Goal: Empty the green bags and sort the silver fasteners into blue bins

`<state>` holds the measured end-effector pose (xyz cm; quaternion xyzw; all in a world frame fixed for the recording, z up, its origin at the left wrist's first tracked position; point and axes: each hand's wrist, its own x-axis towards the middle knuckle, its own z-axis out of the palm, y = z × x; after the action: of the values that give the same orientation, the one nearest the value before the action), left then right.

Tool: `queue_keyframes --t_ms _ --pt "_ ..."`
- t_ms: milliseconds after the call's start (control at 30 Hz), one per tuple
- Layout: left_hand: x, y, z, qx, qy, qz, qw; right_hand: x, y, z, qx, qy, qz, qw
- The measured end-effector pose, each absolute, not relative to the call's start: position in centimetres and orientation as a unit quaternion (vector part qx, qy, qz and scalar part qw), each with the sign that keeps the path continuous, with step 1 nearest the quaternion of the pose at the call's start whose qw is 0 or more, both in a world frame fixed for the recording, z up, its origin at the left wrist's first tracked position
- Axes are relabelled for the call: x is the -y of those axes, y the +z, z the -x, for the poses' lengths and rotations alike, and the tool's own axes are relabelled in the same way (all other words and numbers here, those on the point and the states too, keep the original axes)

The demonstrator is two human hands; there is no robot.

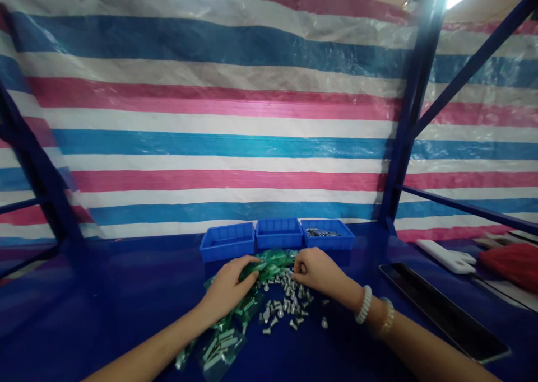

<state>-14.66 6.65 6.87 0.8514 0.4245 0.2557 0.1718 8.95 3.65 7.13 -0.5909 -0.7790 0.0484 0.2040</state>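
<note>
I'm sitting at a workbench in what looks like a small, makeshift assembly workshop. A striped plastic tarpaulin (210,119) hangs across the whole back of the space, and a blue steel rack frame (414,102) stands at the upper right. Blue plastic parts bins (277,233) line the far edge of my blue work surface (105,298), with loose metal bolts (283,306) at lower centre.

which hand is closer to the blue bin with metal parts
Right: the right hand is just in front of the blue bin, the left hand farther left of it.
</note>
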Motion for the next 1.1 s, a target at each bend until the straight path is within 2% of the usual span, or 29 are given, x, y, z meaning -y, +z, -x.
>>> queue_keyframes --t_ms 200,333,433,500,600,733,833,900,967,1100 --pt "-6.9 6.2 14.7 -0.413 0.255 -0.865 0.128 -3.7 6.9 -8.8 0.760 0.073 0.610 0.212" --pt "-6.7 6.6 14.7 -0.385 0.256 -0.884 0.072 -3.7 7.1 -9.3 0.748 0.089 0.609 0.248" --pt "-5.6 7.9 14.5 -0.360 0.294 -0.882 0.074 -3.2 7.8 -9.4 0.742 0.137 0.592 0.283" --pt "-4.3 8.7 14.2 -0.352 0.313 -0.872 0.135 -2.6 8.3 -8.9 0.737 0.206 0.546 0.339" --pt "-2.5 9.0 13.6 -0.356 0.296 -0.829 0.313 -1.3 8.9 -7.5 0.737 0.247 0.461 0.429" --pt "-1.5 8.0 13.0 -0.334 0.263 -0.721 0.547 0.0 8.7 -5.8 0.772 0.158 0.407 0.462" --pt "-1.5 7.1 12.8 -0.288 0.265 -0.641 0.661 0.4 8.2 -5.4 0.804 0.110 0.361 0.461" --pt "-1.6 7.0 12.8 -0.278 0.280 -0.600 0.696 0.5 8.1 -5.6 0.809 0.089 0.348 0.465" --pt "-1.5 7.2 12.9 -0.298 0.302 -0.594 0.683 0.4 8.3 -5.9 0.796 0.077 0.360 0.480" --pt "-1.1 8.1 13.4 -0.321 0.326 -0.702 0.545 0.1 8.9 -6.6 0.748 0.132 0.390 0.520"
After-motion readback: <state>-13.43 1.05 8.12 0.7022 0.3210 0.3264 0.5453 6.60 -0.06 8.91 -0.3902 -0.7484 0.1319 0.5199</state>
